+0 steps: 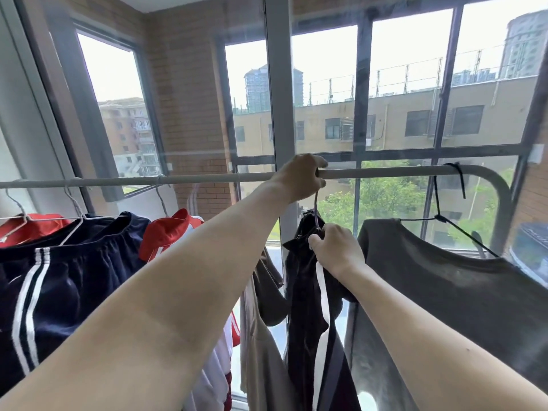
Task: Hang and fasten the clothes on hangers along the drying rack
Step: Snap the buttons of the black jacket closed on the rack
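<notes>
A white drying rack bar (385, 172) runs across the view at chest height. My left hand (302, 178) is up at the bar, fingers curled round the hook of a thin hanger (316, 209) where it meets the bar. Below it my right hand (336, 250) pinches the neck of that hanger together with the top of a dark garment with a white stripe (308, 307), which hangs straight down. To the right a dark grey T-shirt (444, 298) hangs on a black hanger (444, 218).
On the left, navy shorts with white stripes (59, 277) and red-and-white garments (169, 232) hang on white wire hangers. A beige garment (261, 336) hangs behind my left forearm. The rack's curved end (504, 197) stands at the right, with large windows (400, 84) right behind.
</notes>
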